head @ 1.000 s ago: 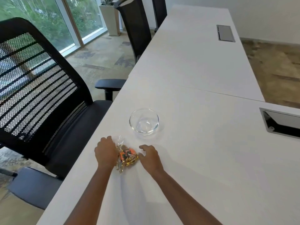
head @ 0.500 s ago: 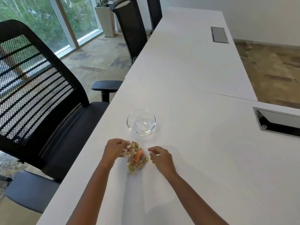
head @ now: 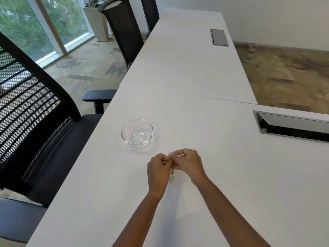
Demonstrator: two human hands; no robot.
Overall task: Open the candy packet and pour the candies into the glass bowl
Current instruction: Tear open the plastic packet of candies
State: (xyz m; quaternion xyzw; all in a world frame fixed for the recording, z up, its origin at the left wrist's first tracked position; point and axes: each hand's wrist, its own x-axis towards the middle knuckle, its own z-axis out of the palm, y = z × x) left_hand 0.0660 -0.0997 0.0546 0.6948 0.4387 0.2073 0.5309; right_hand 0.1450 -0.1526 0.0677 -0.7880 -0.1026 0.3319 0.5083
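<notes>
The glass bowl (head: 137, 132) is clear, round and empty, standing upright on the white table left of centre. Nearer and slightly right of it, the candy packet (head: 172, 174) is almost wholly hidden, only a pale sliver showing.

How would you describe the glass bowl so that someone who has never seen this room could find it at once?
Start at the long white table, along the edge where the black mesh chair stands. The glass bowl sits near that edge, just beyond the left hand and right hand. It is small, round, clear and empty, the only loose dish there.
</notes>
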